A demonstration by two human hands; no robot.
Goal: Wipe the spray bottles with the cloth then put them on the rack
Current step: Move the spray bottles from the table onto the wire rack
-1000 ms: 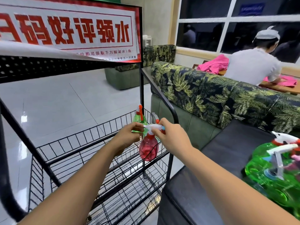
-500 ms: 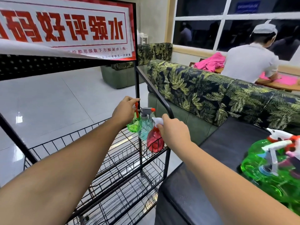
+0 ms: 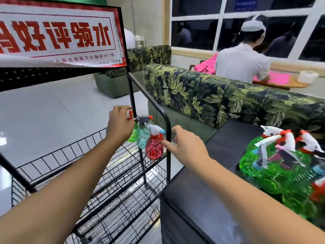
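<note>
Three spray bottles stand in a row at the right end of the black wire rack's [image 3: 70, 152] upper shelf: a green one [image 3: 132, 138], a teal one [image 3: 143, 140] and a red one [image 3: 154, 149] with a white trigger head. My left hand [image 3: 119, 125] curls over the green bottle's red trigger top. My right hand [image 3: 186, 146] hovers just right of the red bottle with fingers spread and holds nothing; its fingertips are near the rack's corner post. No cloth is in either hand.
A pile of green spray bottles [image 3: 281, 166] lies on the black seat cushion [image 3: 202, 199] at my right. A leaf-patterned sofa back [image 3: 202, 95] runs behind. A person in white [image 3: 241, 62] sits at a far table with pink cloths. A red-lettered sign [image 3: 58, 34] tops the rack.
My right hand set the red bottle on the shelf beside the teal one, let go and drew back to the right. My left hand moved to the green bottle's top.
</note>
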